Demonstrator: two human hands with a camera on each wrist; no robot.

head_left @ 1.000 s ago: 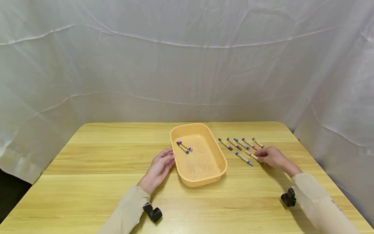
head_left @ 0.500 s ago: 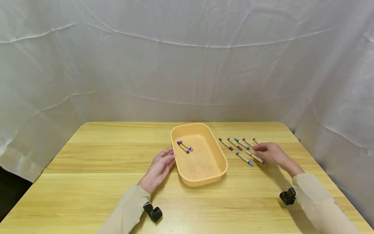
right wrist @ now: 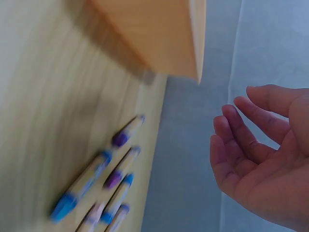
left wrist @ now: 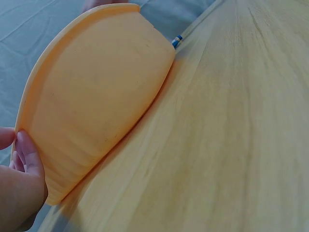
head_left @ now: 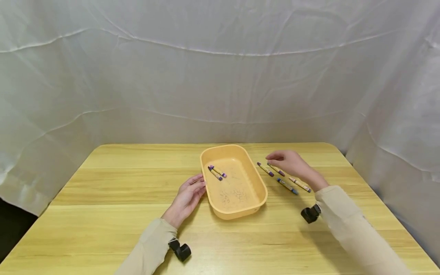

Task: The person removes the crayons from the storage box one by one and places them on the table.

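Crayons (head_left: 283, 176) — some under right hand (head_left: 288, 162)

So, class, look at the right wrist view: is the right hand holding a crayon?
No: the right hand hangs with loosely curved, empty fingers above the crayons, which lie on the table.

3 views. The head camera looks forward and down from the near edge of the wooden table (head_left: 103, 214), taking in its whole top and the white cloth backdrop (head_left: 220, 76). The left wrist camera sits low, very near the orange tray (left wrist: 91, 101), facing along its outer wall. The right wrist camera hovers above the crayons (right wrist: 104, 186), blurred. All 3 share the tray.
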